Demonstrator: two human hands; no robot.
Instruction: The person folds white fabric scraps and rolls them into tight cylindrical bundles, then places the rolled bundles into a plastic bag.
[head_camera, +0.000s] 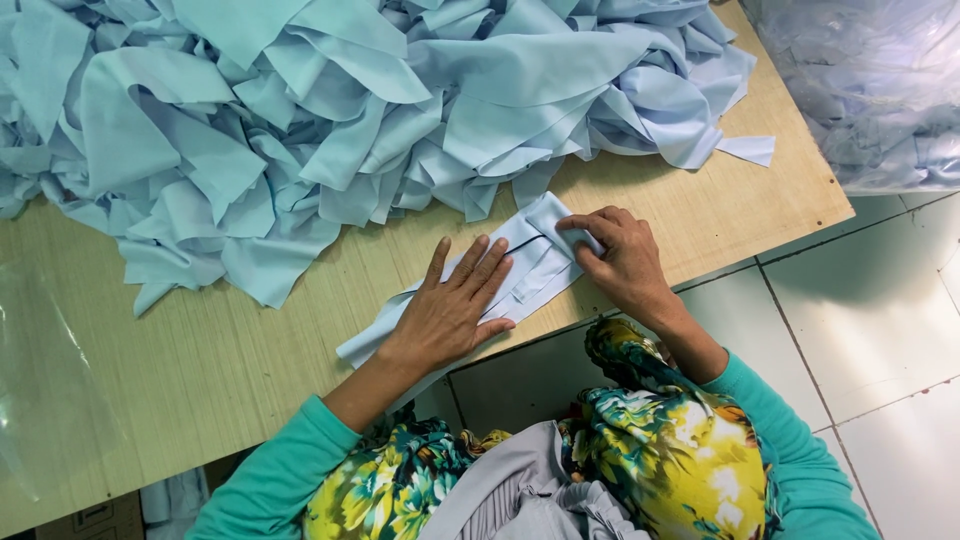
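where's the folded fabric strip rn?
Head view, lower centre: the folded light-blue strip lies at the near edge of the wooden table, just below the big fabric pile, under the left hand and right hand.

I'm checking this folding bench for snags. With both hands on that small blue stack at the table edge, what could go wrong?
The folded stack overhangs the table edge, so it might slip off when the left hand lifts. The loose fabric heap lies close behind and could spill onto it. The right hand pins only one end.

Pale wooden table (250, 350) over white tiled floor (880, 330)
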